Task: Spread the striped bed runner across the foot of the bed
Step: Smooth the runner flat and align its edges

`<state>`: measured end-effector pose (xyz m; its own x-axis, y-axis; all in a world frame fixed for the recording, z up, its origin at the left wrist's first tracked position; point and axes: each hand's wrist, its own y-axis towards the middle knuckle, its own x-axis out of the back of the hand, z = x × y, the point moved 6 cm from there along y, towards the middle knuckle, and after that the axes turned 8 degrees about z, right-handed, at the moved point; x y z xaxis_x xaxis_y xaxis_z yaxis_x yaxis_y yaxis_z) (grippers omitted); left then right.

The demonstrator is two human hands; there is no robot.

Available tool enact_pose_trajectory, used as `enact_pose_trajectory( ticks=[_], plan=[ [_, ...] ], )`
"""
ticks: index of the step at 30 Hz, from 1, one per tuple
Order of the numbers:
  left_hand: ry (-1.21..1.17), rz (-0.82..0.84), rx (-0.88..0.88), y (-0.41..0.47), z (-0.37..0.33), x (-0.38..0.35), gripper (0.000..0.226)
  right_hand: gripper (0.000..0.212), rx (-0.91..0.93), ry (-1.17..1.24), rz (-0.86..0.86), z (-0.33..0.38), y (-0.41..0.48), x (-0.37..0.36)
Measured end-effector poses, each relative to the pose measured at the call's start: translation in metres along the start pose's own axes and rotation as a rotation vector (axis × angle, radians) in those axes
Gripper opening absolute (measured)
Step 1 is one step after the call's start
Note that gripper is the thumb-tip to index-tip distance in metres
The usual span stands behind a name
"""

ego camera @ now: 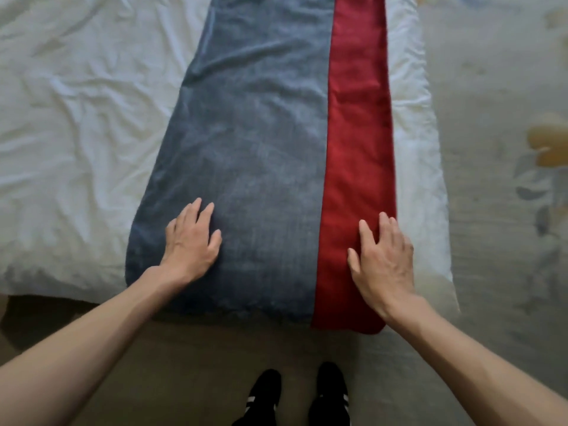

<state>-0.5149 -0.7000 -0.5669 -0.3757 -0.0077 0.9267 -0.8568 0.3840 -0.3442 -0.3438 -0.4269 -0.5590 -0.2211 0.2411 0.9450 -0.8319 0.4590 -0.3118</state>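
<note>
We stand at the edge of the bed and look down. The striped bed runner lies flat on the white cover and runs away from us across the bed. It has a wide grey-blue part and a thin red stripe on the right. Its near end hangs a little over the edge by our feet. Our left hand lies flat on the grey-blue part, near its left side, fingers out and holding nothing. Our right hand lies flat on the red stripe, at its right side, fingers spread, holding nothing too. We think the hands press down like this, one near each side, to smooth the cloth and stop it from sliding. The runner sits close to the right edge of the bed, with a thin strip of white cover showing past the red stripe. We guess that edge is the foot of the bed. The white cover is full of wrinkles on the left. The floor has a pale carpet with a yellow and grey flower pattern on the right. Our black shoes with white stripes stand on it.
</note>
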Motion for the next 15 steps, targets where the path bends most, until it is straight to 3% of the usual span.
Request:
enact_pose_trajectory(
  ticks=[3, 6, 9, 13, 15],
  plan=[
    [0.032, 0.002, -0.035, -0.01, 0.011, -0.006, 0.058, 0.059, -0.199, 0.114, -0.023, -0.012, -0.024, -0.006],
    [0.01, -0.054, 0.05, -0.015, 0.038, 0.001, 0.056, 0.054, -0.321, 0.21, -0.083, -0.021, -0.039, -0.007],
    [-0.078, -0.081, 0.198, -0.016, 0.07, 0.007, 0.054, 0.044, -0.308, 0.282, -0.119, -0.021, -0.041, -0.005],
    [-0.013, -0.119, 0.149, -0.016, 0.078, 0.006, 0.049, 0.041, -0.276, 0.201, -0.122, -0.021, -0.045, -0.005],
    [-0.065, -0.148, 0.218, -0.016, 0.086, 0.008, 0.047, 0.039, -0.246, 0.183, -0.128, -0.019, -0.045, -0.004]
  ],
)
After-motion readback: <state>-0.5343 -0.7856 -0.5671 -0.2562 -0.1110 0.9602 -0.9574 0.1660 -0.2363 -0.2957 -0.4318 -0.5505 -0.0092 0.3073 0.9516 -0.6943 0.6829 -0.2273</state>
